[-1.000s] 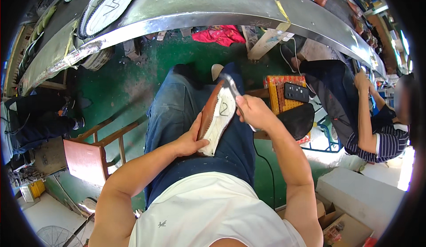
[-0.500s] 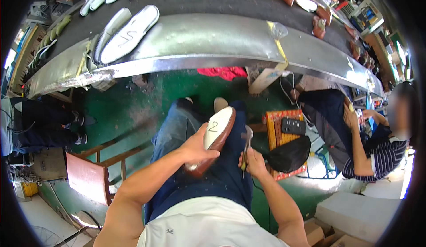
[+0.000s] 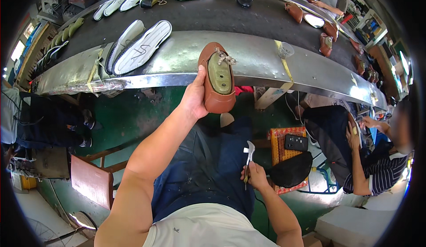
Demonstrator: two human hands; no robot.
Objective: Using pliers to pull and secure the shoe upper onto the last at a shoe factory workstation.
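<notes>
So the metal-edged conveyor belt (image 3: 177,65) is the thing to orient by here. Off to the left on it there's a pair of white soles (image 3: 137,47) lying side by side, ribbed faces up. Next over, the left hand (image 3: 195,98) is stretched out to the belt's near edge with its fingers wrapped snug around the heel end of a brown shoe (image 3: 217,78). The shoe sits up top-side with a greenish last showing inside and a bit of lace bunched at the throat, toe resting on the metal lip. Further right and well below the belt, down over the lap, the right hand (image 3: 255,176) is closed into a fist around a small metal tool (image 3: 248,156), tip pointing up. Just right of that is an orange crate (image 3: 288,156) on the floor.
</notes>
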